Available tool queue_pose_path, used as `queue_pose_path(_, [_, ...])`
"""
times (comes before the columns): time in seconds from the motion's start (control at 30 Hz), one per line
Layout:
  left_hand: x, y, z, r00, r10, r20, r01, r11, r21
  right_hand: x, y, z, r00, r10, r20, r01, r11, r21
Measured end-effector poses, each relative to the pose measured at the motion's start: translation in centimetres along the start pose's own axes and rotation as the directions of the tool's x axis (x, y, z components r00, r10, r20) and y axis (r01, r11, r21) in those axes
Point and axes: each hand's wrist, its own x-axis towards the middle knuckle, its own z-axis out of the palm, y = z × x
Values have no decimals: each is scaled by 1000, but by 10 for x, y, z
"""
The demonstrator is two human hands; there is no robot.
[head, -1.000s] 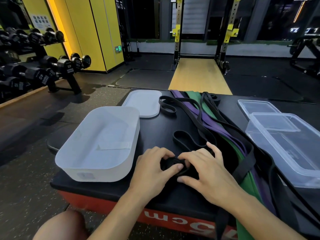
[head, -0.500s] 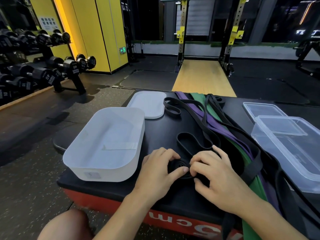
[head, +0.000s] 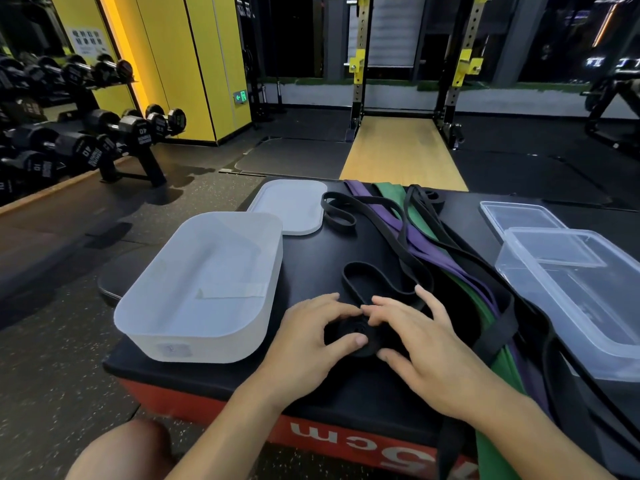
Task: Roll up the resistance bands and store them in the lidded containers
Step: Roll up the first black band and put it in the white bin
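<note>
Step in hand: rolling a band, none stored yet.

The black band (head: 353,336) sits near the front edge of the black box top (head: 311,244), partly wound into a small flat coil. Its unrolled length loops away toward the far side.

- Left hand (head: 311,337) is curled round the coil, thumb on the near edge, fingers over the far edge.
- Right hand (head: 426,344) pinches it from the right, fingertips on top, thumb at the near side.
- Black on black, so I can't tell how tight the winding is.
- White tub (head: 204,289) stands open just left, clear tub (head: 571,296) open at right.
- Purple band (head: 433,251) and green band (head: 391,192) lie unrolled between them.

Next move, as I judge it: turn the coil while feeding in slack, gripping firmly so it doesn't spring open.
</note>
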Motion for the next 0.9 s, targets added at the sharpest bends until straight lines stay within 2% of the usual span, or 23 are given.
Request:
queue_pose_path(0.13, [-5, 2, -5, 999, -42, 19, 44, 994, -101, 0, -2, -1, 999, -18, 48, 16, 999, 30])
queue_pose_path(0.3, [-5, 7, -4, 999, 6, 46, -3, 998, -64, 3, 1, 3, 1000, 0, 22, 0, 1000, 15])
queue_pose_path(0.57, [-5, 8, -6, 1000, 19, 20, -16, 985, -172, 7, -3, -2, 990, 50, 132, -50, 999, -4])
queue_pose_path(0.7, [-5, 5, -1, 999, 10, 51, 0, 979, -204, 9, 0, -1, 992, 74, 107, -76, 997, 16])
queue_pose_path(0.9, [-3, 12, 7, 998, 7, -65, -3, 998, 58, 15, -2, 3, 988, 147, 39, -143, 985, -98])
